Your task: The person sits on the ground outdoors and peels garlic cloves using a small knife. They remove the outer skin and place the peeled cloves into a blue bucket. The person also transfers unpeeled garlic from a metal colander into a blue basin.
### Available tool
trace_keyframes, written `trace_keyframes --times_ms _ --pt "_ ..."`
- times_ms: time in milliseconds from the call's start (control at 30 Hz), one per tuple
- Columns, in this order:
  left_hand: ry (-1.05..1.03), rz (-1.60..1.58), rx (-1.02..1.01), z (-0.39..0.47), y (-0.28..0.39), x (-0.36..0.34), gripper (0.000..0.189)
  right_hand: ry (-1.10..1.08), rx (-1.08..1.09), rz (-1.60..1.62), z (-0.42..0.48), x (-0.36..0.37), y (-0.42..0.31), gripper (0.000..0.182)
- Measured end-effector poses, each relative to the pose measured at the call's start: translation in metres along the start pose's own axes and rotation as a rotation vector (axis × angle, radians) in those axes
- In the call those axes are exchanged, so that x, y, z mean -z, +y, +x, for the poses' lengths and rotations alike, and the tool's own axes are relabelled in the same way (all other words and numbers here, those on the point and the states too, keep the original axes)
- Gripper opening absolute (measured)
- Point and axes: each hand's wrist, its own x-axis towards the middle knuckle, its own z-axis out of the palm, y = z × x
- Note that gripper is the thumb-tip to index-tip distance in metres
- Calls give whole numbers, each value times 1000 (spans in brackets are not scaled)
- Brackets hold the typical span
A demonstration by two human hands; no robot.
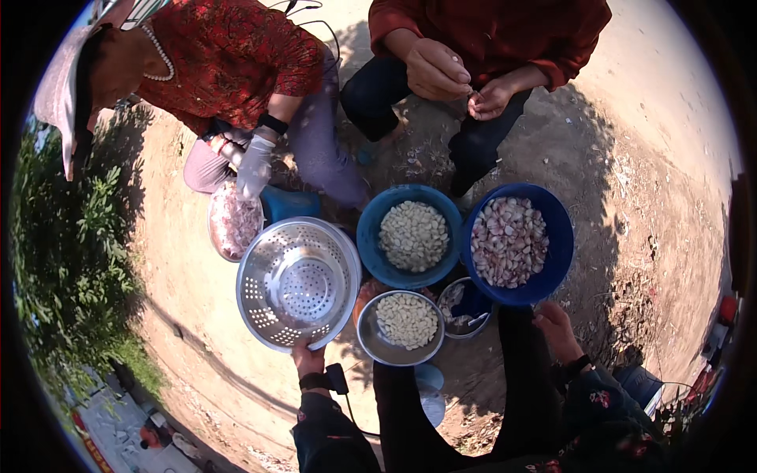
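Observation:
My left hand (309,359) grips the near rim of a perforated stainless-steel colander (307,290), which has nothing in it. My right hand (557,332) is beside my right knee, its fingertips close to the near rim of a dark blue basin (559,260); whether they touch it I cannot tell. Unpeeled, pinkish garlic cloves (510,241) lie in that basin. To its left, a teal basin (369,236) holds peeled garlic cloves (414,236). More peeled cloves (407,320) fill part of a metal bowl (368,340) in front of my knees.
Across from me, one person's bare hands (440,74) work at something small. Another person's gloved hand (255,168) reaches into a bowl of garlic skins (233,222). Between the basins stands a small pail (467,332) with skins and a dark blue thing inside. Shrubs (77,236) grow at left.

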Motion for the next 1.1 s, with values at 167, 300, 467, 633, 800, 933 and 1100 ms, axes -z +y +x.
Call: trace_keyframes --times_ms 167,300,467,633,800,933,1100 --pt "-15 94 -41 -20 33 14 43 -26 38 34 -17 -11 -1 36" --pt "59 253 -153 -21 46 29 44 -63 48 -34 -30 -11 -10 36" --pt "72 206 -260 -47 49 45 45 -59 62 -95 -37 -2 -9 26" --pt "46 79 -345 -86 59 86 43 -96 112 -218 -45 -17 -32 27" --pt "187 140 -321 -111 122 249 18 -212 174 -236 -37 -61 -52 25" --pt "307 39 -299 -124 124 274 12 -174 215 -407 -48 -56 -43 25" --pt "697 677 -654 -97 133 436 17 -186 24 -824 -48 -116 -52 19"
